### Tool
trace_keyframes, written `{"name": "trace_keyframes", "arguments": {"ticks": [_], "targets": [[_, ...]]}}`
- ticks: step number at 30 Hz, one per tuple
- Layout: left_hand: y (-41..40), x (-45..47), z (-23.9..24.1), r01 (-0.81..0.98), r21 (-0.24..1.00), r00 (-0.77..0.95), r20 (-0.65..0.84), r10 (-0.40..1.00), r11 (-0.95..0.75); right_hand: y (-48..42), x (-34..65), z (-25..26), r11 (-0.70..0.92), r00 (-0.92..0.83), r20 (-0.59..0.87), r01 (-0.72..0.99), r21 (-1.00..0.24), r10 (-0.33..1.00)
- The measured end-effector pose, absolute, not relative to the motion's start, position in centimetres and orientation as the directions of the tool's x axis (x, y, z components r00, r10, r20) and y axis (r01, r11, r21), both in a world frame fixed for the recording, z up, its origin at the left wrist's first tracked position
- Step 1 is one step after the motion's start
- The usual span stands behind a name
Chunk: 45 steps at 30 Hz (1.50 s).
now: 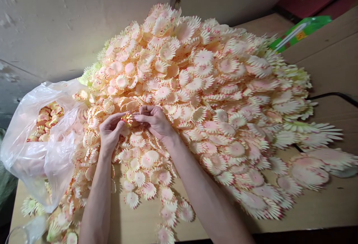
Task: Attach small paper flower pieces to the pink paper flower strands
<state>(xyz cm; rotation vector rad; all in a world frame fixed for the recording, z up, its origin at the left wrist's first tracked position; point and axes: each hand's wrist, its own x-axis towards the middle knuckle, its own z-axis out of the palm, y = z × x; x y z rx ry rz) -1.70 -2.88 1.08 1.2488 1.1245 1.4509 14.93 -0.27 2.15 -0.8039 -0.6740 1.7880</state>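
Between my two hands is a small yellow flower piece (pixel 128 118) with red-tipped petals. My left hand (pixel 110 131) pinches it from the left, between thumb and index finger. From the other side, the thumb and fingers of my right hand (pixel 157 123) are pinched together at its edge; what exactly lies between those fingertips is too small to make out. Around and beneath both hands spreads a large heap of fringed petal discs (pixel 204 57), cream with pink centres and red-flecked tips. Some loose discs (pixel 148 190) lie between my forearms.
A clear plastic bag (pixel 25 124) with curled, red-edged flower pieces (pixel 49 119) stands at the left. Behind the heap is a wall (pixel 84 20). A green packet (pixel 304 31) leans at the back right by cardboard (pixel 330 57). A black cable (pixel 332 94) runs in from the right.
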Motion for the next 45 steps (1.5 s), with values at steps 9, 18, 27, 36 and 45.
{"name": "trace_keyframes", "arguments": {"ticks": [9, 18, 27, 36, 45], "targets": [[-2.98, -1.62, 1.63, -0.05, 0.982, -0.15, 0.175, 0.973, -0.184, -0.22, 15.23, 2.08, -0.36, -0.277, -0.236, -0.617, -0.699, 0.931], [-2.85, -1.89, 1.38, -0.137, 0.977, -0.025, 0.161, 0.987, -0.163, -0.38, 15.05, 2.34, -0.369, -0.302, -0.227, -0.593, -0.716, 0.926], [-2.65, -1.99, 1.3, -0.146, 0.974, -0.083, 0.165, 0.983, -0.176, -0.36, 15.11, 1.93, -0.358, -0.304, -0.206, -0.627, -0.692, 0.93], [-2.76, -1.75, 1.52, -0.046, 0.977, -0.092, 0.202, 0.975, -0.207, -0.31, 14.74, 2.26, -0.339, -0.293, -0.191, -0.63, -0.699, 0.937], [-2.37, -1.52, 1.37, -0.116, 0.955, -0.177, 0.251, 0.952, -0.274, -0.26, 14.38, 1.66, -0.198, -0.289, -0.039, -0.544, -0.815, 0.956]]}}
